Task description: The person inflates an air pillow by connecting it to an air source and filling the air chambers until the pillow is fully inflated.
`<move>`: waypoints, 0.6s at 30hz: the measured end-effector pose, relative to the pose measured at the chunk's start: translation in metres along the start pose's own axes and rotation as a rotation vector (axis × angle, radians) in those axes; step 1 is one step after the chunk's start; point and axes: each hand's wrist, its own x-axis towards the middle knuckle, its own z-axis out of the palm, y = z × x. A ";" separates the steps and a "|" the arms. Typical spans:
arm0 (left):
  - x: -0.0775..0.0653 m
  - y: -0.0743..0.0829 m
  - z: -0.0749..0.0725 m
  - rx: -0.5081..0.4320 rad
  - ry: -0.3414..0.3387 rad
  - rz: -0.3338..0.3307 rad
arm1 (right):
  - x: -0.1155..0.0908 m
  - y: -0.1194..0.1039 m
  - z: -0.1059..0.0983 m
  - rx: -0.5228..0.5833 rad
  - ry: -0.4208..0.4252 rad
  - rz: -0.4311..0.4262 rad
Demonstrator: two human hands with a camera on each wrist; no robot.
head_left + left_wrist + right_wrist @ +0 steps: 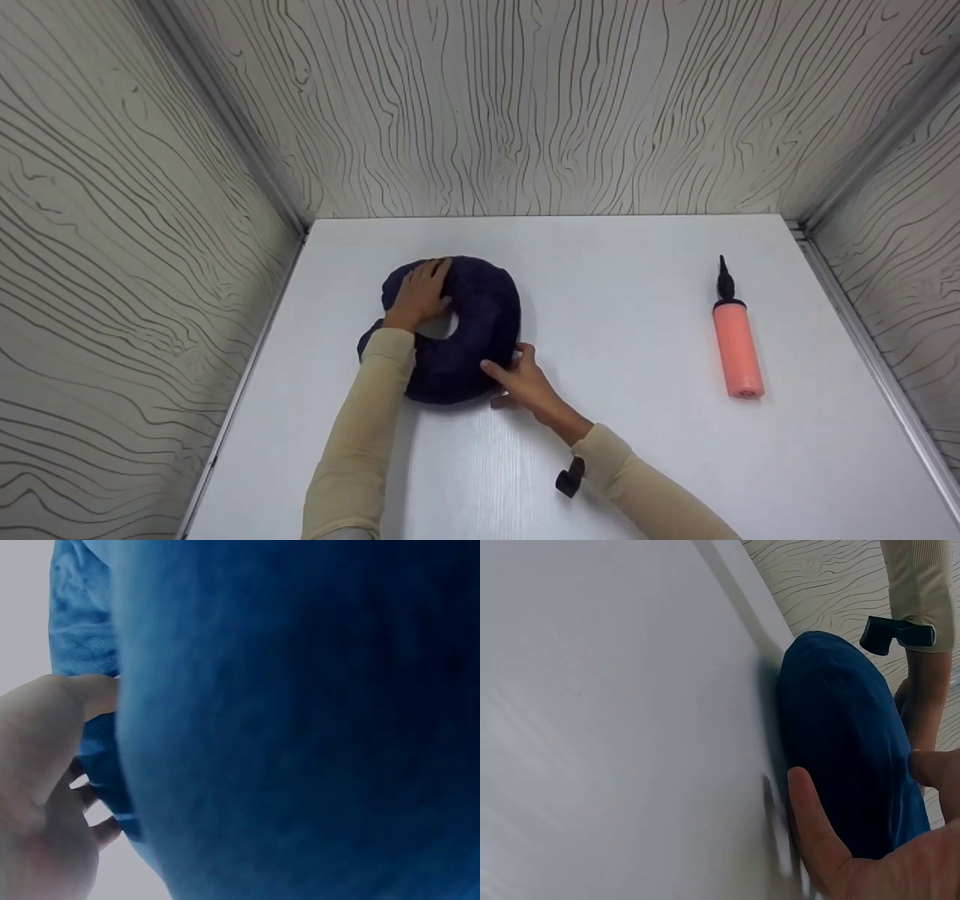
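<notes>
A dark navy, plush, U-shaped neck pillow lies on the white table, left of the middle, its opening facing left. My left hand grips its upper arm from above, with fingers spread over the fabric and the thumb at the inner curve. In the left wrist view the pillow fills most of the picture, and the thumb and several fingers hold one part of it. At the lower right outer edge, my right hand holds the pillow, thumb on top and fingers at its side and underneath.
A pink hand pump with a black nozzle lies on the right side of the white table. Wood-grain patterned panels enclose the table at the back and sides. A black wrist mount hangs by the right sleeve.
</notes>
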 end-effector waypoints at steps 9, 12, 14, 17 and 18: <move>-0.004 0.006 -0.005 0.048 0.022 -0.026 | 0.004 -0.001 0.002 -0.057 0.060 -0.029; -0.006 0.007 -0.008 0.053 0.031 -0.023 | 0.006 -0.002 -0.001 -0.119 0.103 -0.050; -0.007 0.006 -0.009 0.050 0.042 -0.018 | 0.006 -0.002 -0.004 -0.128 0.119 -0.058; -0.008 0.004 -0.010 0.003 0.062 -0.014 | 0.007 -0.003 -0.010 -0.102 0.126 -0.049; -0.008 0.003 -0.009 -0.014 0.067 -0.017 | 0.008 -0.004 -0.012 -0.090 0.127 -0.041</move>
